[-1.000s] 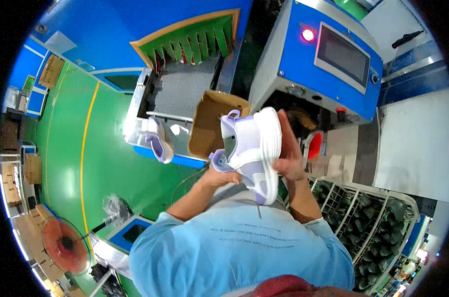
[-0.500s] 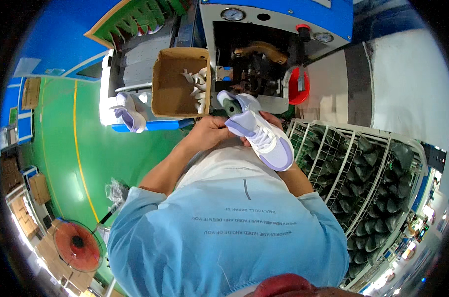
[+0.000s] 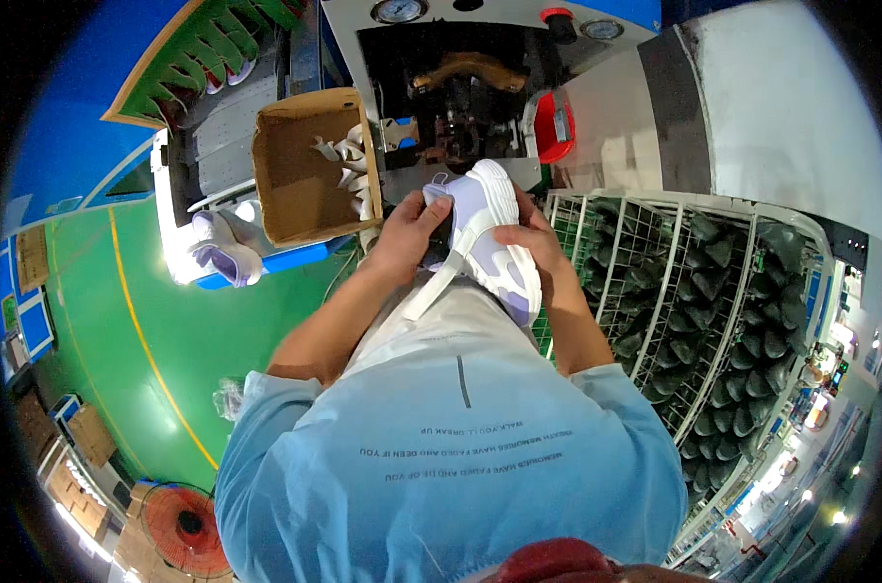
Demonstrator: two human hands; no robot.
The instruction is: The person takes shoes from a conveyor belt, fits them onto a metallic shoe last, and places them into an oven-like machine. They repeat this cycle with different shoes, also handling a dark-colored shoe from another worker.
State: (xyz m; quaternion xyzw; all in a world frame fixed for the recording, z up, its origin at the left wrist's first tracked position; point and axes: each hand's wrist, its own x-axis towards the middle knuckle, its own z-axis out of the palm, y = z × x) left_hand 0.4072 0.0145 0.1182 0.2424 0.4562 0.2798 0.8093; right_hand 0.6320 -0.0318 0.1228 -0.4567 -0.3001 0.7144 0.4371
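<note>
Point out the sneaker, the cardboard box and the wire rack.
White and lilac sneaker (image 3: 494,243), head view, on its side panel.
Cardboard box (image 3: 295,175), head view, on its bare inner floor.
Wire rack (image 3: 645,282), head view, on a shelf divider bar.

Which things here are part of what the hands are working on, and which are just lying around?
In hand:
white and lilac shoe
left hand
right hand
machine just ahead of the shoe

Lying about:
cardboard box
second shoe
wire rack of dark shoe forms
red fan
</note>
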